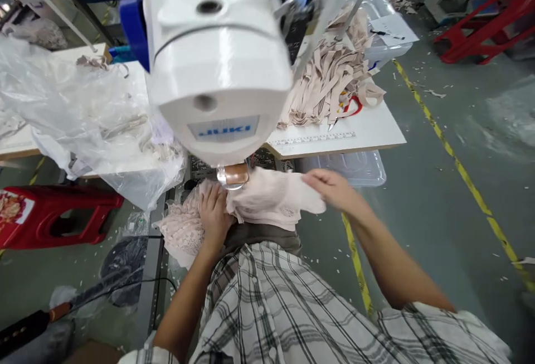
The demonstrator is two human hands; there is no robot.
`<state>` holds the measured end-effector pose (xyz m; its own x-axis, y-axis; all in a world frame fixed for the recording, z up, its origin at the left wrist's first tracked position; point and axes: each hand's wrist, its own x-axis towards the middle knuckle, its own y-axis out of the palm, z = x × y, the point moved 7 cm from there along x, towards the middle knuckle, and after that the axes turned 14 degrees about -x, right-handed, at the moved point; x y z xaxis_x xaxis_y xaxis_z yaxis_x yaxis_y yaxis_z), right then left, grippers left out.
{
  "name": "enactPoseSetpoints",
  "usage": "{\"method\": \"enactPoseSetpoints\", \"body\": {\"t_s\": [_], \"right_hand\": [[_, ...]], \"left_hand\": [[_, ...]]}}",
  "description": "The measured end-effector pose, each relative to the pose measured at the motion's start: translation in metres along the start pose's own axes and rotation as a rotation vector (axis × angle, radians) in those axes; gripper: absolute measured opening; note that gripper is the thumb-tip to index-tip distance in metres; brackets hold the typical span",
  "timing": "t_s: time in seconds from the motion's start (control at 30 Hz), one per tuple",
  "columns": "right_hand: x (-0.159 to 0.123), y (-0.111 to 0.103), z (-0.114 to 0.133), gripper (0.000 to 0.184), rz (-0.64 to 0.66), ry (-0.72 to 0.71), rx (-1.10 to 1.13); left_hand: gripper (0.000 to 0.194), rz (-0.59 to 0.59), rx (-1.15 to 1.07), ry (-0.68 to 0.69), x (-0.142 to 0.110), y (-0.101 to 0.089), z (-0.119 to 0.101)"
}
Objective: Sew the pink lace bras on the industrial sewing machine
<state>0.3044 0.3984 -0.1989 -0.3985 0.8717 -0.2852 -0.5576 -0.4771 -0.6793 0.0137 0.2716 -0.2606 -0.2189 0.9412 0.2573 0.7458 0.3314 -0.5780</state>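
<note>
Pale pink fabric (pixel 267 191) held across the front of a white sewing machine (pixel 221 79), a hand at each side.

The fabric lies below the machine's head, beside the metal piece (pixel 234 174) at its lower end, above the person's lap; the right hand (pixel 333 187) pinches its far right end between thumb and fingers, while the left hand (pixel 215 216) rests back-up with fingers slightly apart over the cloth, its grip impossible to tell, and bunched lace (pixel 183 224) lies just left of it; to the right, a white counter (pixel 378 132) carries a heap of beige strips (pixel 320 88), red-handled scissors (pixel 355 106) and a ruler strip (pixel 313 138), and to the left are crumpled clear plastic (pixel 83 91) and a red stool (pixel 87 216).
</note>
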Motion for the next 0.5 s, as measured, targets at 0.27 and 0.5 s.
{"method": "enactPoseSetpoints", "body": {"t_s": [0.27,0.5], "right_hand": [[0.009,0.050,-0.061,0.073,-0.115,0.025,-0.705],[0.015,0.200,-0.020,0.103,-0.006,-0.448,-0.793]], "left_hand": [[0.075,0.577,0.126,-0.041,-0.069,0.101,-0.002],[0.033,0.239,0.262,-0.361,-0.078,-0.027,0.037]]}}
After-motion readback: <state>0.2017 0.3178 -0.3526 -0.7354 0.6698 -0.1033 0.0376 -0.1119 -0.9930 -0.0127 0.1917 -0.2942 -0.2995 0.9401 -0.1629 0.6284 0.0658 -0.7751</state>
